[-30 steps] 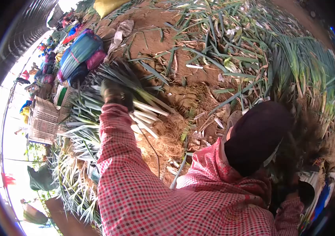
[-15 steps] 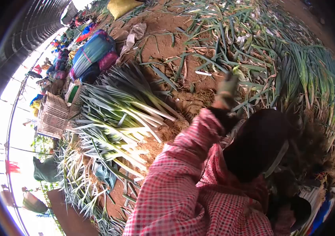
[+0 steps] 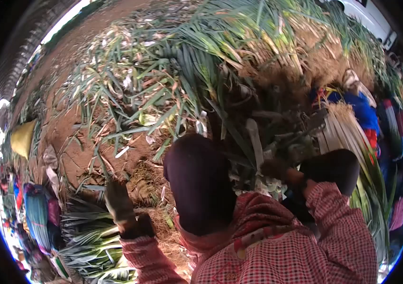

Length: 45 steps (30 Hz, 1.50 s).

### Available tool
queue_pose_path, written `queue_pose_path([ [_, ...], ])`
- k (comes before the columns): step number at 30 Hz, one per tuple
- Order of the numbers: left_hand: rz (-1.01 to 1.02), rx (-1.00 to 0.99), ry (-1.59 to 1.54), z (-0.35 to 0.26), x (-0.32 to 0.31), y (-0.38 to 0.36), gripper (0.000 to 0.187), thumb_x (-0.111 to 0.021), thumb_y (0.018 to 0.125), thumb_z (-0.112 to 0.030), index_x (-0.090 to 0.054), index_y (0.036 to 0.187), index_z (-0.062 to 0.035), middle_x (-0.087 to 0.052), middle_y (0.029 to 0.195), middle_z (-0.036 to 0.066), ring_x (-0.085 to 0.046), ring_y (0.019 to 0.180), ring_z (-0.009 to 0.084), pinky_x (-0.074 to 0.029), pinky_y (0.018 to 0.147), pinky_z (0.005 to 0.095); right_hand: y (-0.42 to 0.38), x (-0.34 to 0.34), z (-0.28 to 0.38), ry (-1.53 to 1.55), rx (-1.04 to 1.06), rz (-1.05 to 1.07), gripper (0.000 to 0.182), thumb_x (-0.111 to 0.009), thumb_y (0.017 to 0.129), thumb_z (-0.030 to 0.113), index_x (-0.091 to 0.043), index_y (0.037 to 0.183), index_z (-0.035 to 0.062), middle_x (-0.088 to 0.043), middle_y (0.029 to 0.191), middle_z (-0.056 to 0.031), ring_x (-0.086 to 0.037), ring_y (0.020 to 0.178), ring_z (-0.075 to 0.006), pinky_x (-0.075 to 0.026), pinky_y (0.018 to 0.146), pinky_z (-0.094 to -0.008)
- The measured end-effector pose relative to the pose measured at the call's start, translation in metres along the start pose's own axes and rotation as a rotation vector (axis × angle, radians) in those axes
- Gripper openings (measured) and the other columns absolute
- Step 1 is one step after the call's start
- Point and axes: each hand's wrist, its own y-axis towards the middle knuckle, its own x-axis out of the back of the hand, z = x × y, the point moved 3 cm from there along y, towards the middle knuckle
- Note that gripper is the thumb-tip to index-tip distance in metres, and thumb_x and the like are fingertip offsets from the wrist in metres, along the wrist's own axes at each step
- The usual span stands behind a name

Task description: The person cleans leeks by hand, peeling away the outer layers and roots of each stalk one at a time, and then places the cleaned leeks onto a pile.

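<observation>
Reddish-brown earth (image 3: 66, 125) spreads out ahead of my left hand (image 3: 117, 201), strewn with cut leek leaves (image 3: 125, 92), and a yellow sack (image 3: 22, 139) lies farther off to that hand's left. Back toward me from the same hand, and a little to its left, is a heap of leeks (image 3: 85, 236), their long green leaves fanned outward; my hand is over or just beside its far edge, I cannot tell which. Those left fingers are blurred, so I cannot tell how wide they are spread or whether they have hold of a leaf. My right hand (image 3: 279, 170) is low in shadow between my knees, its fingers seemingly bent, though it is too dark to tell what, if anything, they grip. Just ahead of it and to its left a pale stalk (image 3: 254, 137) stands out; to its right, past my knee (image 3: 331, 168), a bundle of leeks (image 3: 341, 132) lies root end away from me, near some blue sheeting (image 3: 363, 111). I judge the step in hand to be a reach by the left arm around the heap; taking any stem there calls for the fingers to come round the white shank, clear of the tangled leaves.
</observation>
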Motion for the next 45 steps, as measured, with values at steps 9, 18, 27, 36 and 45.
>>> queue_pose_path([
  [9,0.407,0.187,-0.280,0.000,-0.395,0.047,0.019,-0.052,0.087,-0.012,-0.051,0.102,0.0006,-0.056,0.102,0.015,-0.054,0.098,0.0258,-0.039,0.097,0.0400,0.096,-0.011,0.000,0.679,0.171,-0.531,0.028,-0.061,0.081,0.028,-0.064,0.098,0.0075,-0.064,0.080,-0.0065,-0.057,0.071,-0.0115,-0.048,0.066,-0.0304],
  [18,-0.167,0.346,-0.179,0.083,-0.315,0.129,0.013,-0.051,0.087,-0.006,-0.053,0.095,0.0036,-0.060,0.095,0.014,-0.057,0.091,0.0248,-0.047,0.089,0.0417,0.210,-0.018,0.038,0.774,-0.220,-0.247,0.027,-0.061,0.077,0.032,-0.055,0.085,0.0065,-0.061,0.084,-0.0095,-0.059,0.078,-0.0184,-0.045,0.070,-0.0319],
  [27,-0.005,0.250,-0.038,0.081,-0.328,0.126,0.024,-0.060,0.083,-0.015,-0.053,0.103,-0.0037,-0.059,0.102,0.008,-0.055,0.097,0.0179,-0.044,0.092,0.0337,0.259,-0.052,0.070,0.678,-0.863,-0.245,0.073,-0.071,0.067,0.037,-0.037,0.124,0.0060,-0.054,0.114,-0.0242,-0.054,0.104,-0.0405,-0.044,0.086,-0.0464],
  [36,0.079,0.276,-0.055,0.074,-0.330,0.126,0.035,-0.055,0.087,-0.014,-0.043,0.118,-0.0028,-0.058,0.106,0.009,-0.056,0.097,0.0188,-0.044,0.091,0.0337,0.165,0.084,0.075,1.517,-0.187,-0.266,0.048,-0.071,0.069,0.016,-0.052,0.112,0.0018,-0.059,0.093,-0.0056,-0.054,0.079,-0.0150,-0.048,0.070,-0.0302],
  [45,0.098,0.336,-0.042,0.122,-0.319,0.145,0.020,-0.056,0.083,-0.015,-0.053,0.099,-0.0036,-0.056,0.096,0.009,-0.054,0.091,0.0217,-0.048,0.081,0.0349,0.040,0.119,0.062,1.207,-0.311,-0.340,0.046,-0.066,0.074,0.013,-0.050,0.114,-0.0011,-0.060,0.099,-0.0086,-0.057,0.086,-0.0132,-0.048,0.072,-0.0308],
])
